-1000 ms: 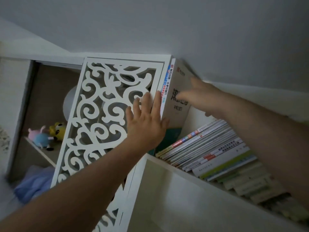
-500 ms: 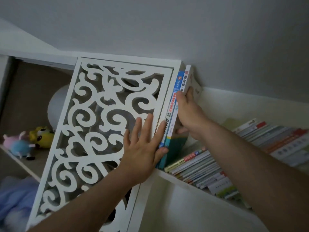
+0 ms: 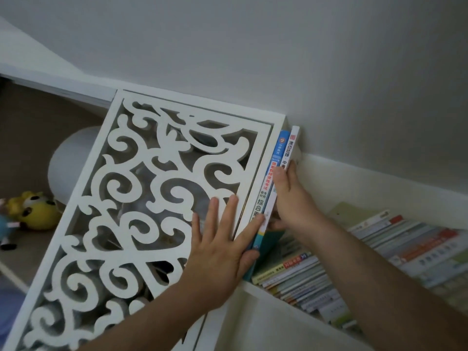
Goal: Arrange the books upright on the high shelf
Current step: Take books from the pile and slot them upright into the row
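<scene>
White-spined book (image 3: 291, 158) now stands straight beside the blue book (image 3: 274, 173), no longer tipped. Right hand (image 3: 288, 196) grips it; left hand (image 3: 222, 247) lies flat, steadying them (many books (image 3: 379, 254) lie waiting).

The white high shelf board (image 3: 255, 293) runs from 6 o'clock toward 3 o'clock. Directly on it, at its 9 o'clock end, two thin paperback books, one blue-spined (image 3: 274, 171) and one white-spined (image 3: 291, 145), stand upright against the white carved fretwork panel (image 3: 141, 203); toward 4 o'clock lies a slumped row of thin paperback books (image 3: 311, 279), spines outward
</scene>
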A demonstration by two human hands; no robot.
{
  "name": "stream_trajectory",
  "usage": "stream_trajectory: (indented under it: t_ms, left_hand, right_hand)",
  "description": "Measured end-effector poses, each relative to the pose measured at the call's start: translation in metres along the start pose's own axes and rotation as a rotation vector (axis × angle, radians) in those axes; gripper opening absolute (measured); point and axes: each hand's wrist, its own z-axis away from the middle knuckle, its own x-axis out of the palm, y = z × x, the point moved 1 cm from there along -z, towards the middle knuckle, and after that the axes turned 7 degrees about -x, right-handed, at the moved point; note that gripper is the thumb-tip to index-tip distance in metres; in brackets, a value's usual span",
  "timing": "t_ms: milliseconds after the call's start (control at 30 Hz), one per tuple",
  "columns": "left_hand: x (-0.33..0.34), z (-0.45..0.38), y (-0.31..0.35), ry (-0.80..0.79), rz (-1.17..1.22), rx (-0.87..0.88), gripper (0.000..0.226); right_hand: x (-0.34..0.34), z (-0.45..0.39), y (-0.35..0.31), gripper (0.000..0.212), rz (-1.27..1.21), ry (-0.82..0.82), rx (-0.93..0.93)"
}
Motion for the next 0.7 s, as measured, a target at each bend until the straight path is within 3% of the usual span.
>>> stream_trajectory:
  t_ms: [267, 467, 567, 700]
  left_hand:
    - [-0.007, 0.001, 0.001, -0.050, 0.006, -0.015, 0.071]
    - [-0.103, -0.109, -0.035, 0.042, -0.053, 0.455, 0.048]
    - [-0.136, -0.186, -0.009, 0.101, -0.068, 0.474, 0.062]
    - [-0.123, -0.208, 0.000, 0.045, -0.121, 0.545, 0.065]
  right_hand:
    - [0.004, 0.010, 0.011, 0.052, 0.157, 0.209, 0.009]
    - [0.015, 0.015, 0.007, 0.067, 0.245, 0.130, -0.026]
    - [0.013, 0.016, 0.005, 0.069, 0.307, 0.104, -0.027]
    - [0.014, 0.018, 0.005, 0.067, 0.269, 0.121, -0.011]
